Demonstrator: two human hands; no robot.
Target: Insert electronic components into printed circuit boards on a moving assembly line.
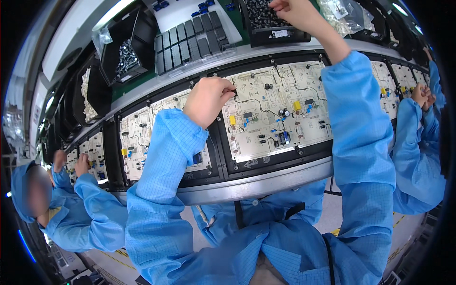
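Blue checked-cloth jacket (280,242) nearest; my left hand (208,99) pinches a small black part (234,92) over a cream, seemingly part-filled circuit board (249,141); my right hand's (297,14) grip I can't tell.

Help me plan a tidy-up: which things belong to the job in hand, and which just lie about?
In hand:
- left hand, pinching a dark part
- board beneath it
- right hand, over the bin of black parts

Seemingly idle, untouched:
- grey blocks
- clear bag
- silver parts
- white parts
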